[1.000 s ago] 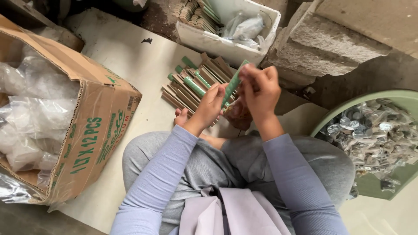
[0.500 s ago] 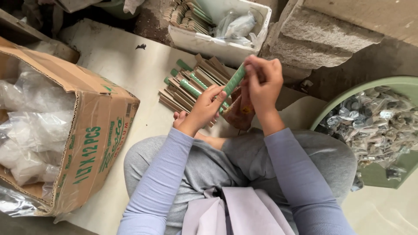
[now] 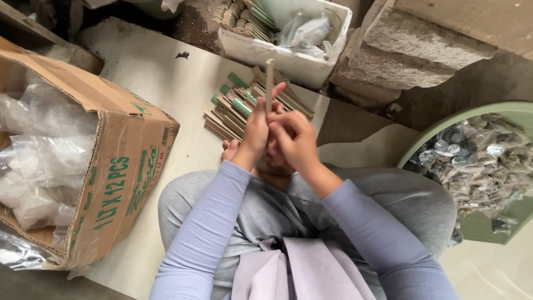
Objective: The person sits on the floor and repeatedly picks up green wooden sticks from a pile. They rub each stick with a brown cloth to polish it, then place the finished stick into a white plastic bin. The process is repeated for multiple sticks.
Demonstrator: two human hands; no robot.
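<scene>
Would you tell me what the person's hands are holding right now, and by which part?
Both hands, left hand and right hand, grip the lower end of a thin tan stick standing upright.

Slim beige stick (image 3: 269,83), held upright at centre frame, lower end hidden between the two hands, top end free and pointing toward the upper edge. Just behind, slightly left of centre: pile of like sticks (image 3: 244,105) lying flat, side by side, several tipped green
</scene>
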